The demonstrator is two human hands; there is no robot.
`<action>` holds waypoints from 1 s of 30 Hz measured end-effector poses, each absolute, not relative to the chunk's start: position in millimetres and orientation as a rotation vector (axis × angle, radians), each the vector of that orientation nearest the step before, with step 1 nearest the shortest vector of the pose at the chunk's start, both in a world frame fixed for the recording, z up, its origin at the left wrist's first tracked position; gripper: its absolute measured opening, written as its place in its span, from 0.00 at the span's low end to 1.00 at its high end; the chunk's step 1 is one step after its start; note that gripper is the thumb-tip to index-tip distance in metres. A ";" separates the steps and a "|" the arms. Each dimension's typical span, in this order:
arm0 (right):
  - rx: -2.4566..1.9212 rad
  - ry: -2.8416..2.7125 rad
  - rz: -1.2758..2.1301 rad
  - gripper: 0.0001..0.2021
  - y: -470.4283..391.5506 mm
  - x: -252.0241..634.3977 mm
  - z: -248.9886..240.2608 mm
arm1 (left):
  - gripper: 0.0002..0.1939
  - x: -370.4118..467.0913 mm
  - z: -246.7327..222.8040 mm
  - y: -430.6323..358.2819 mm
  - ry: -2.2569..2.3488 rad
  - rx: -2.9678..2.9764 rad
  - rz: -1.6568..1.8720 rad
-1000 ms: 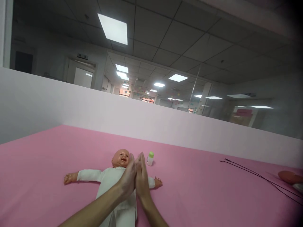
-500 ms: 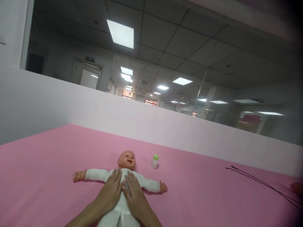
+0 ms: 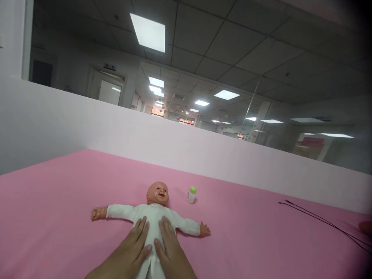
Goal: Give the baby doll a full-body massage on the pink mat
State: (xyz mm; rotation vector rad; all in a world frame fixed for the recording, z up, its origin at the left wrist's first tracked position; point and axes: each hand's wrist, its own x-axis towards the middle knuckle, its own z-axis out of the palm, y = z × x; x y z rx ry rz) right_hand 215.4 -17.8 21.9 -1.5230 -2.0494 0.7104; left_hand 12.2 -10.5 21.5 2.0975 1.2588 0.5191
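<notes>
A baby doll [image 3: 155,217] with a white cloth body lies on its back, arms spread wide and its head toward the far wall. Flat on the left side of its torso rests my left hand [image 3: 133,244], fingers stretched out. My right hand [image 3: 170,246] lies likewise open on the other side of the torso, its thumb near the left thumb. White cloth shows between the two hands. Beyond the doll's arm on the right stands a small clear bottle [image 3: 191,195] with a green cap, touched by neither hand. My forearms hide the doll's legs.
A pink cover [image 3: 250,221] spreads over the surface under the doll. Two thin black cords [image 3: 322,221] lie at the right, near a blurred reddish-brown object [image 3: 365,226] at the edge. A low white wall [image 3: 180,143] with a window above it closes off the back.
Both hands have slid down the doll's torso toward me and moved a little farther apart, uncovering more of its chest. The view has shifted slightly; the bottle stays beside the doll.
</notes>
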 end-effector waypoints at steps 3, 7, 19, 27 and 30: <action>-1.411 -2.150 0.711 0.33 -15.5 208.4 28.6 | 0.45 32.6 26.2 -9.0 1.249 2.135 0.574; -1.450 -2.051 0.620 0.33 18.7 214.6 23.9 | 0.44 46.3 30.7 22.1 1.300 2.192 0.624; -1.546 -2.072 0.743 0.36 -31.4 228.3 17.1 | 0.45 9.6 30.7 -28.8 1.281 2.165 0.391; -1.516 -2.032 0.621 0.34 21.5 218.8 27.5 | 0.43 33.8 31.2 19.2 1.320 2.184 0.624; -1.579 -1.920 0.671 0.38 14.3 233.8 19.4 | 0.46 11.7 21.7 14.2 1.329 2.065 0.643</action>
